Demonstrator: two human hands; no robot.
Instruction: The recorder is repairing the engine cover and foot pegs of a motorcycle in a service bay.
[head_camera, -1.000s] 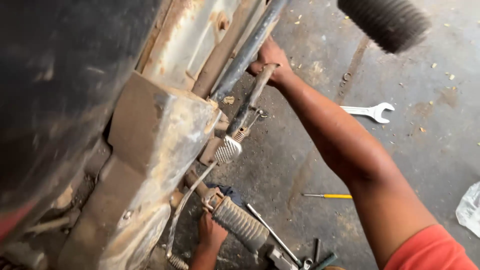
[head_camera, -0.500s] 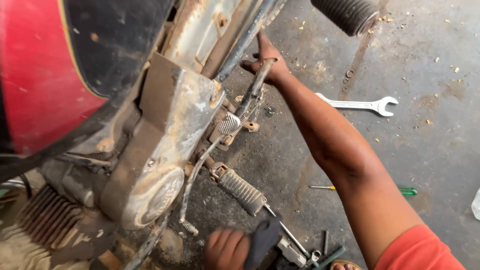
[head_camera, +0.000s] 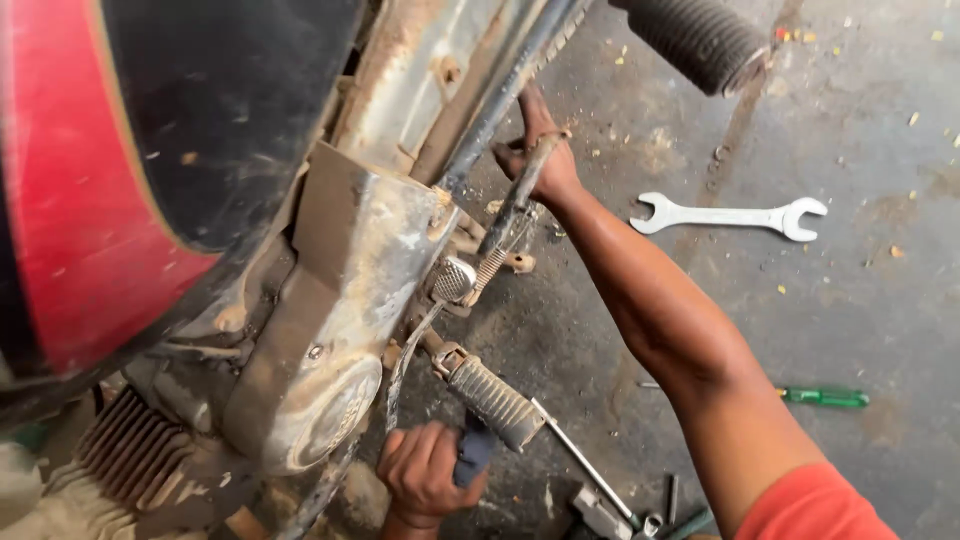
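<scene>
Motorcycle bodywork fills the left side: a red and black fuel tank (head_camera: 110, 180) above a grimy, dust-coated metal engine side cover (head_camera: 330, 330), with dark cooling fins (head_camera: 120, 450) at the lower left. Just right of the cover, at the bottom, the left hand (head_camera: 425, 475) is clenched around a dark blue-handled tool (head_camera: 475, 450), whose working end is hidden behind the ribbed grey rubber footpeg (head_camera: 495, 400). A thin metal rod (head_camera: 580, 455) runs from the footpeg down toward loose small tools (head_camera: 620, 515) on the floor.

Higher up, the right hand (head_camera: 540, 165) wraps its fingers around a rusty metal lever arm (head_camera: 515, 200) beside the dark frame tube (head_camera: 500, 100); the grip looks closed and firm. A black ribbed handlebar grip (head_camera: 700, 40) juts in at the top.

Further right, on the stained concrete floor (head_camera: 880, 300), lie a silver double open-ended spanner (head_camera: 730, 215) and, nearer, a green-handled screwdriver (head_camera: 825, 397), both well apart from the hands.

Judging from the grime, either hand could slip off oily metal and strike the cover's sharp edges. With the left hand's tool tip out of sight, it could also jump off its fastener.
</scene>
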